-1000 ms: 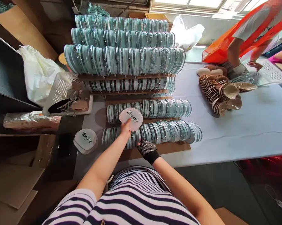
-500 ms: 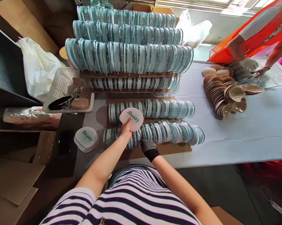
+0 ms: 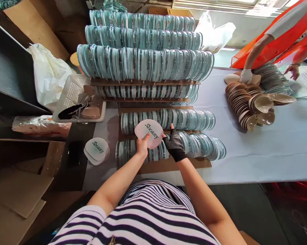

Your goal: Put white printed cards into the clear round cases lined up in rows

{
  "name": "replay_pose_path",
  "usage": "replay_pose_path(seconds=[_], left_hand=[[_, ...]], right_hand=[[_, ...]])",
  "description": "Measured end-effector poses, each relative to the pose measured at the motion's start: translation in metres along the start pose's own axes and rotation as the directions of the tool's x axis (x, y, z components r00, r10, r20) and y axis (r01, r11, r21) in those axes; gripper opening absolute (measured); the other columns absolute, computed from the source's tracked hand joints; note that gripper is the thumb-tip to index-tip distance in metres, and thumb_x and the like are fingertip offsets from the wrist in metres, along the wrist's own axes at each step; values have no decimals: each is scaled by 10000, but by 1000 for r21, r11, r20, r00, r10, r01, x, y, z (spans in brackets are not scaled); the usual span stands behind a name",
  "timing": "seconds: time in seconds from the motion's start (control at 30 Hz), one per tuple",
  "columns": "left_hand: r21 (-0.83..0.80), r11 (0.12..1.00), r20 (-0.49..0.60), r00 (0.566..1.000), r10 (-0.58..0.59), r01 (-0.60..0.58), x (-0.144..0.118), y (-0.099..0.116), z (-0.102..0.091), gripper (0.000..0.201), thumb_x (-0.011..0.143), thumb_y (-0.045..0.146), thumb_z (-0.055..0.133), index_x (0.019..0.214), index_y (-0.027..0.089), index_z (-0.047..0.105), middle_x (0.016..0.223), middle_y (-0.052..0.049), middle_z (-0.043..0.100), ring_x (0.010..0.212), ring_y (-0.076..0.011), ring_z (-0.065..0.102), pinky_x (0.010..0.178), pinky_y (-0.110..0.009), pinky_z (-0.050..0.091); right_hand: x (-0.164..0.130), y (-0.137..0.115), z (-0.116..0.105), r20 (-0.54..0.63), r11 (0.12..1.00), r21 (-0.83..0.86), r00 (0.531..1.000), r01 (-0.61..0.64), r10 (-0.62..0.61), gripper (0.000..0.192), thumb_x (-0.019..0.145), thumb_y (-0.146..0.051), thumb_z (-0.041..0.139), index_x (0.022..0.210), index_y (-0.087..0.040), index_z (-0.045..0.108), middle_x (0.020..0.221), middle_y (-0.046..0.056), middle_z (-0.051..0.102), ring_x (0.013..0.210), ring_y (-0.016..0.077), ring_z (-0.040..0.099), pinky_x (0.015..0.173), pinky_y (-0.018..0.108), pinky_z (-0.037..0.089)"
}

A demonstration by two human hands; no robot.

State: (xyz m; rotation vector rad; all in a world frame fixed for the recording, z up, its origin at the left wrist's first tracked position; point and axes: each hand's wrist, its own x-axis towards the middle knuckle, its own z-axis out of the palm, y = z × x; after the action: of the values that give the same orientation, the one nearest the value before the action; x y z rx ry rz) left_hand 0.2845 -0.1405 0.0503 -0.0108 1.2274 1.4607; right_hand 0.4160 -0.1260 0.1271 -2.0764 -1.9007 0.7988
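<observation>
My left hand [image 3: 142, 145] is bare and closed on a white rounded card [image 3: 148, 131] printed "beauty", thumb on top. It holds the card over two rows of clear, teal-tinted round plastic cases [image 3: 194, 144]. On my right hand [image 3: 174, 144] is a black mesh glove with bare fingertips. Its index finger points up and its thumb is at the card's right edge, perhaps touching; the fingers are apart and I see nothing held in them. A small stack of similar printed cards [image 3: 96, 149] lies to the left on the table.
Tall rows of clear cases [image 3: 145, 63] stand at the back. A white basket [image 3: 64, 102] with pouches is at left. Brown cup-shaped pads [image 3: 239, 100] are piled at right, where a co-worker's gloved hand [image 3: 246, 75] reaches. Cardboard [image 3: 174, 165] lies beneath the front rows.
My right hand has risen from the front row to the card's right edge, its fingers opening. The card has shifted slightly right. A co-worker's gloved hand has moved onto the brown pads.
</observation>
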Motion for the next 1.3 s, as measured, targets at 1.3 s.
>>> replay_pose_path(seconds=[1.3], left_hand=[[-158,986,-152,986,-75,50,36,28,-46,395,630,174,866,991,160,707,985,-96,757,1070,-280,677,947,-448,536]], right_hand=[[-70,-21,93,482,886,-437,872,156,84,317,996,-257,374,1152,-190,642,1016,144,736,942,241,702,787,319,489]])
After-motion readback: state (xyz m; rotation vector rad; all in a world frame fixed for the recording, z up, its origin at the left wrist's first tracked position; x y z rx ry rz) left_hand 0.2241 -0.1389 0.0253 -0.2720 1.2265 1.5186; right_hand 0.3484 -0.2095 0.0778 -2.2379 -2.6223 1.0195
